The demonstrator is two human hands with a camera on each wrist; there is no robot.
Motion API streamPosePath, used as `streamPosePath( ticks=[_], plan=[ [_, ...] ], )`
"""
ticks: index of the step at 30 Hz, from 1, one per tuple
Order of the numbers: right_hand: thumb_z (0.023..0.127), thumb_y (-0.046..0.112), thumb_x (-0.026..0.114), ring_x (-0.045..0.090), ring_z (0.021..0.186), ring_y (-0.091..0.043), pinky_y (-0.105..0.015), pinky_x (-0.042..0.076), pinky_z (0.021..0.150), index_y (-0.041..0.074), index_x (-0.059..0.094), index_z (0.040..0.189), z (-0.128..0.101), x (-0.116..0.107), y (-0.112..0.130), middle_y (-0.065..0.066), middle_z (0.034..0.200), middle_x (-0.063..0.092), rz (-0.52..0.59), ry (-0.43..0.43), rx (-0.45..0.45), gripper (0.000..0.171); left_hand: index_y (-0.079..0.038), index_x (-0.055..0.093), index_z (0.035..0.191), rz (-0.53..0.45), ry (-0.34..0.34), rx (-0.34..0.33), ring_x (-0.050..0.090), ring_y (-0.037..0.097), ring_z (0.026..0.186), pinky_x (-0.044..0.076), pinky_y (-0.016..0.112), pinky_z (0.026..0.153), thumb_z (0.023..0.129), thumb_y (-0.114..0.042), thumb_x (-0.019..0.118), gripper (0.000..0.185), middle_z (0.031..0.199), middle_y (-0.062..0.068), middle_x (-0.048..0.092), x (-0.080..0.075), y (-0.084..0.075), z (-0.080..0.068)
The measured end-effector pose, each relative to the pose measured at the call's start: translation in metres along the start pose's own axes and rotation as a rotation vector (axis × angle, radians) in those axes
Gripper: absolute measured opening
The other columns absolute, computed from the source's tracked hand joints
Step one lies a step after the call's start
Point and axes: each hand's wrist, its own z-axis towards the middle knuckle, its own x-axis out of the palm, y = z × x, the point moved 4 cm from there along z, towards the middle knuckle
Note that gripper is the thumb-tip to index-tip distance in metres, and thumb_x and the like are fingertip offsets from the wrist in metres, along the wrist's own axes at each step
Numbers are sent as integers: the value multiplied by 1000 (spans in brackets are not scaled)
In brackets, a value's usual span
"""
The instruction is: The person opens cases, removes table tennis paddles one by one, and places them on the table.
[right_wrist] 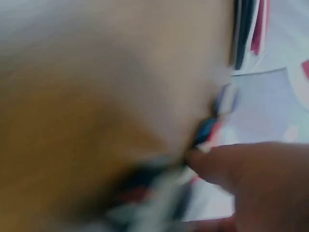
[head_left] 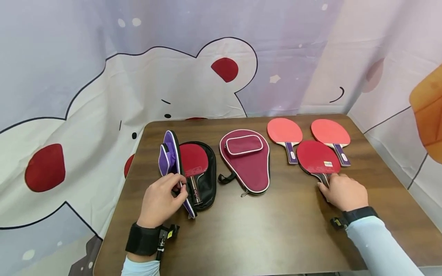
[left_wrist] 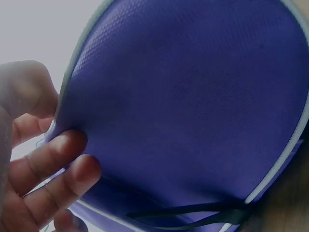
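right hand (head_left: 345,191) covering paddle handle (head_left: 324,178), right wrist view blurred

Both forearms are stretched out over the table in pale blue sleeves with black wrist straps, left hand (head_left: 162,201) curled with fingers (left_wrist: 53,164) and thumb pinching something thin and upright, right hand (head_left: 345,191) lying low, palm down, fingertips reaching forward and touching down.
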Motion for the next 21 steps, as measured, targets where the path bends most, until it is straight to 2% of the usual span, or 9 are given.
streamPosePath(
  ticks=[3, 5, 6, 8, 11, 13, 15, 18, 21],
  plan=[
    [93, 35, 86, 58, 59, -32, -51, 52, 50, -5, 63, 91, -4, -18, 56, -14, 73, 57, 32, -194, -131, 46, -16, 72, 98, -23, -12, 5, 59, 15, 71, 50, 31, 60, 89, -8, 77, 13, 82, -5, 59, 5, 0, 3],
    [95, 33, 85, 55, 55, -24, -44, 49, 49, 4, 63, 87, -3, -23, 111, -5, 68, 56, 98, -247, -266, 38, -15, 72, 99, -41, -15, -3, 60, 16, 71, 51, 31, 61, 90, -8, 76, 13, 83, -5, 59, 9, 0, 5],
    [97, 32, 84, 53, 53, -19, -41, 46, 49, 8, 62, 85, -1, -21, 140, 0, 66, 54, 136, -237, -336, 35, -15, 72, 100, -47, -17, -10, 60, 16, 72, 51, 30, 61, 91, -8, 76, 12, 84, -5, 59, 10, 0, 5],
    [100, 33, 82, 53, 54, -14, -39, 47, 51, 14, 64, 81, 5, -11, 201, 5, 63, 55, 192, -158, -456, 32, -14, 72, 101, -58, -27, -31, 59, 15, 72, 51, 30, 61, 91, -7, 75, 12, 84, -5, 59, 13, 0, 5],
    [104, 36, 77, 57, 55, -14, -40, 50, 54, 17, 63, 73, 15, 15, 284, 6, 62, 56, 221, -23, -584, 39, -13, 72, 101, -72, -63, -61, 58, 13, 72, 52, 31, 61, 91, -4, 75, 13, 84, -4, 59, 15, 0, 4],
    [105, 41, 74, 63, 57, -19, -44, 54, 55, 18, 63, 67, 20, 35, 328, 2, 62, 60, 202, 46, -623, 45, -11, 72, 100, -83, -90, -72, 57, 12, 71, 53, 31, 61, 91, -2, 74, 13, 84, -3, 60, 17, -1, 2],
    [104, 44, 73, 68, 61, -23, -46, 56, 55, 18, 65, 66, 26, 57, 359, -2, 67, 65, 174, 98, -625, 47, -10, 72, 100, -92, -102, -71, 58, 11, 71, 53, 31, 61, 91, -2, 72, 12, 84, -2, 60, 19, -2, 2],
    [101, 40, 73, 73, 68, -27, -49, 59, 56, 18, 73, 75, 38, 95, 385, -5, 83, 73, 129, 127, -577, 34, -8, 73, 100, -99, -106, -53, 58, 11, 71, 53, 31, 61, 91, -2, 70, 10, 84, -2, 60, 19, -6, 2],
    [101, 32, 72, 75, 75, -29, -48, 60, 57, 16, 78, 92, 42, 103, 398, -6, 97, 76, 113, 152, -504, 20, -8, 72, 100, -92, -105, -37, 57, 10, 72, 53, 31, 61, 91, -2, 69, 11, 85, -2, 60, 16, -8, 3]
  ],
)
